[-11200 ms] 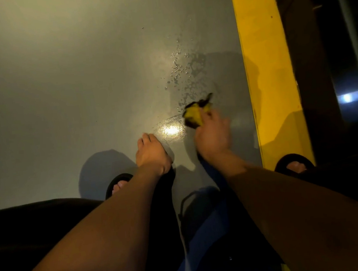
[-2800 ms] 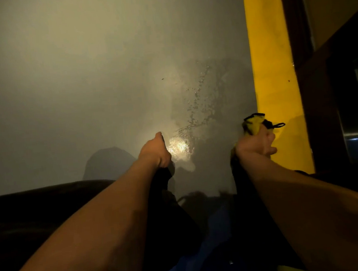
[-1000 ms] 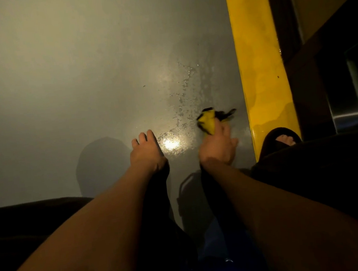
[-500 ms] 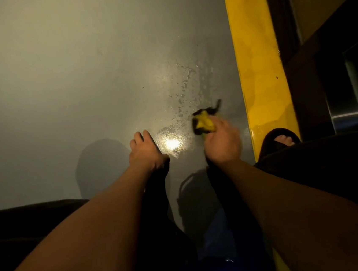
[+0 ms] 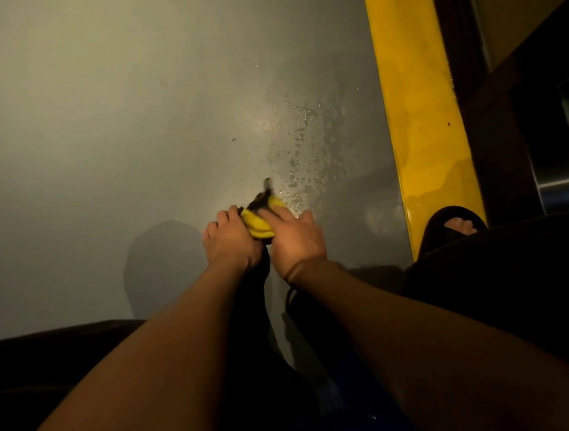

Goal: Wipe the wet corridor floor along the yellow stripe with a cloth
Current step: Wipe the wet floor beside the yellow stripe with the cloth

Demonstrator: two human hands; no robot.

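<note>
Hands meet low over the floor. The right hand (image 5: pixel 294 237) holds the yellow cloth (image 5: pixel 261 217), fingers bent over it to press it down. The left hand (image 5: pixel 226 240) lies flat beside it, touching the cloth, likely to prop the body. Water drops (image 5: pixel 299 150) sit ahead, near the yellow stripe (image 5: pixel 418 96), not yet wiped.

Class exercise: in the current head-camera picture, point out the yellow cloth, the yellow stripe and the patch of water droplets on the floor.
yellow cloth (image 5: pixel 259 222): head view, on its yellow fold between the hands.
yellow stripe (image 5: pixel 414 96): head view, on its painted middle.
water droplets (image 5: pixel 299 150): head view, on the speckled wet patch beyond the cloth.
</note>
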